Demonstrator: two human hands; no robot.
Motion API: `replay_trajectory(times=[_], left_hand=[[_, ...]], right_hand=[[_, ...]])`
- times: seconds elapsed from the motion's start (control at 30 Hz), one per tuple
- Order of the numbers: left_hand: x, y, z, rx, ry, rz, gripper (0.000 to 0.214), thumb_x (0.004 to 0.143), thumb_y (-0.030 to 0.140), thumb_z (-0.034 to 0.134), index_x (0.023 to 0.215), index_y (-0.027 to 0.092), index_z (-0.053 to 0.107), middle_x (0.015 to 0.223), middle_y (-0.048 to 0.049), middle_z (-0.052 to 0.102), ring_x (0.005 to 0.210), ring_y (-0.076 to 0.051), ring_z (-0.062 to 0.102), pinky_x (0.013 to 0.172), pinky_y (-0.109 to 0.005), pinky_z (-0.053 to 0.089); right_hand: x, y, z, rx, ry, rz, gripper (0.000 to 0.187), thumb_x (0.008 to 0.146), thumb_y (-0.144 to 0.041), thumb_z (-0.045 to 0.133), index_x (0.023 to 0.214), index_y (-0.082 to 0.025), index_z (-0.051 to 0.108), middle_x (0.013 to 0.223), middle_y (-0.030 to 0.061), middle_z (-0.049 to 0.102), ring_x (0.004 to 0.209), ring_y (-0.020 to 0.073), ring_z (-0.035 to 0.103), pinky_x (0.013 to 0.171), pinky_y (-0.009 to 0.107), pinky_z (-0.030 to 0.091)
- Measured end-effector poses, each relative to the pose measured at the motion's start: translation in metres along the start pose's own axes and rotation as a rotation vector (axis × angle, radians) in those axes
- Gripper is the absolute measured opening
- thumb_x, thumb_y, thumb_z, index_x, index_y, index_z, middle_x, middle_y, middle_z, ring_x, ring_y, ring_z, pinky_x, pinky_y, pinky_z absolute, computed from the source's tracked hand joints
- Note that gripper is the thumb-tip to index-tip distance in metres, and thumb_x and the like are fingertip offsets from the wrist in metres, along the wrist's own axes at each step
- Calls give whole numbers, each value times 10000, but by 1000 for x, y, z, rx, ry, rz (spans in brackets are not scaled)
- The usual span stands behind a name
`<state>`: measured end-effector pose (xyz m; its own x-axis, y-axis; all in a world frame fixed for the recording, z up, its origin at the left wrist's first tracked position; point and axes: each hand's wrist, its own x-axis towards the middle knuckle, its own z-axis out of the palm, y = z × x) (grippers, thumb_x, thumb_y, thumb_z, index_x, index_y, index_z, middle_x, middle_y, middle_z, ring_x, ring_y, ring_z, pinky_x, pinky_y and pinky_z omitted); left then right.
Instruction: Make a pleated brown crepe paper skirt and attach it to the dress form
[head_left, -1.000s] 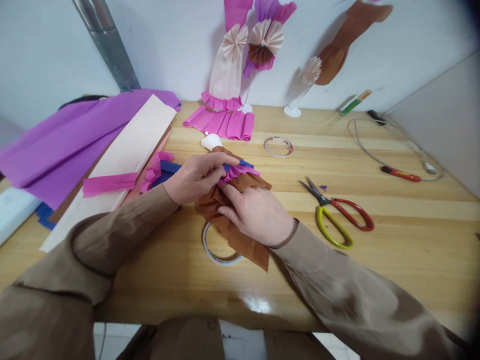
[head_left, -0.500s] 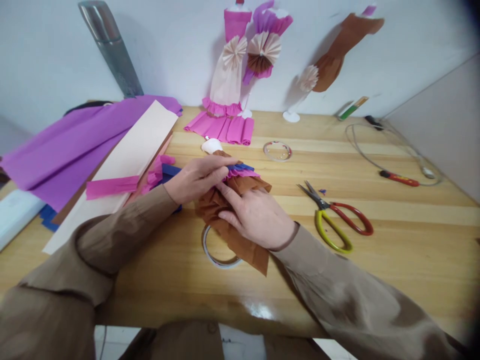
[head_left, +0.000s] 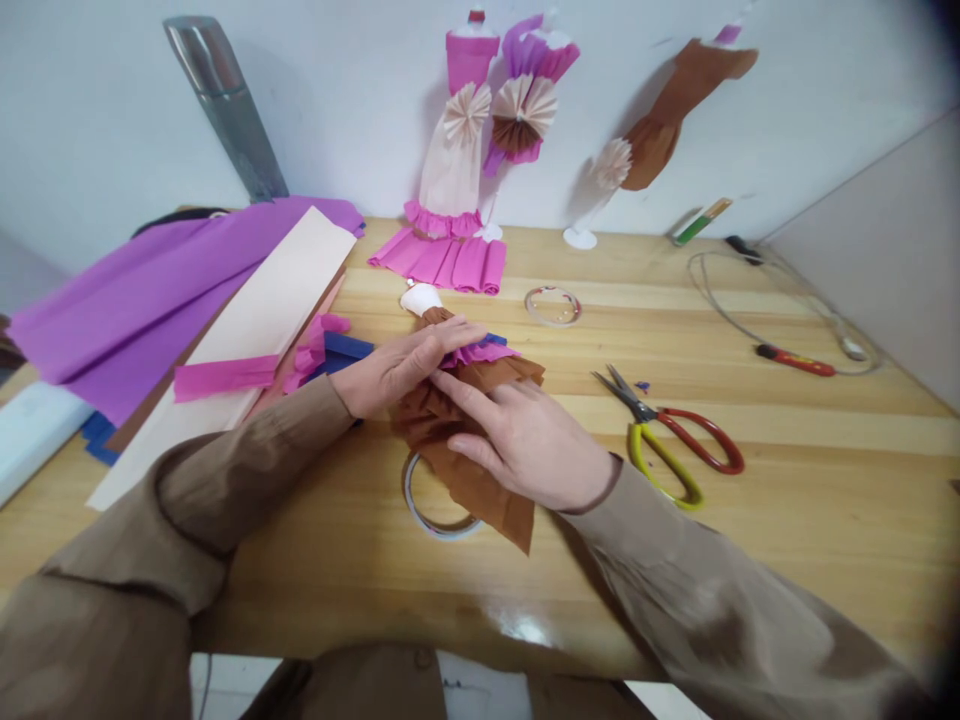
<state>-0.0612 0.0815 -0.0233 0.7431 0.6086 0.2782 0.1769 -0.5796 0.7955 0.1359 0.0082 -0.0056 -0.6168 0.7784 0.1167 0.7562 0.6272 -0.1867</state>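
A pale wall backs your wooden surface [head_left: 750, 500], and three finished paper-dressed figures stand along its far edge: a pink-and-cream dress [head_left: 455, 160], a purple one with a fan rosette [head_left: 527, 95], and a brown one [head_left: 660, 115] leaning to the right.

At the centre, your doll [head_left: 450, 400] lies flat with its white head [head_left: 420, 297] pointing away from you. Your left hand [head_left: 394, 365] rests flat over its waist, fingers extended and pressing rather than gripping, on a pink ruffle [head_left: 480, 352] with a blue strip [head_left: 341, 348] running beneath it to the left. Your right hand [head_left: 532, 440] lies open on the brown crepe skirt [head_left: 465, 460], its forefinger reaching up to the ruffle's edge. Neither hand is closed around anything; both bear down on the paper.

As far as the layers show, the brown skirt is already gathered in place and the pink ruffle sits over it, so the dress looks partly built; the ruffle and blue band seem to be what remains to fix.

A tape roll [head_left: 439, 500] lies partly under the skirt's near hem. Scissors [head_left: 667, 435] lie just right of your hand, a second tape ring [head_left: 553, 305] farther off, and purple crepe sheets [head_left: 135, 290] and a cream strip [head_left: 255, 320] spread on the left.
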Motion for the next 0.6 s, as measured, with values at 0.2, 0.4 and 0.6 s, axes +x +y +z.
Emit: replay_trajectory(times=[0.2, 0.4, 0.6], left_hand=[[3, 4, -8, -224, 92, -94, 648, 957, 594, 232, 1306, 154, 554, 1395, -71, 531, 1364, -235, 406, 1196, -385, 257], [5, -1, -8, -123, 98, -120, 692, 934, 637, 218, 1261, 163, 602, 1374, -92, 547, 1359, -249, 413, 1157, -422, 335], [3, -10, -4, -55, 47, -124, 709, 934, 645, 154, 1325, 201, 545, 1462, -51, 453, 1432, -206, 275, 1219, -389, 162]], right_hand=[[-19, 8, -9, 194, 62, -104, 320, 951, -294, 392, 1123, -104, 584, 927, 137, 646, 826, 238, 586, 740, 367, 476], [-19, 13, -7, 148, 9, -65, 300, 947, -204, 328, 857, -135, 607, 829, 116, 620, 790, 219, 561, 762, 349, 456], [-3, 2, -6, 35, -133, 73, 255, 936, -242, 424, 860, -111, 629, 858, 137, 648, 846, 246, 586, 793, 371, 444]])
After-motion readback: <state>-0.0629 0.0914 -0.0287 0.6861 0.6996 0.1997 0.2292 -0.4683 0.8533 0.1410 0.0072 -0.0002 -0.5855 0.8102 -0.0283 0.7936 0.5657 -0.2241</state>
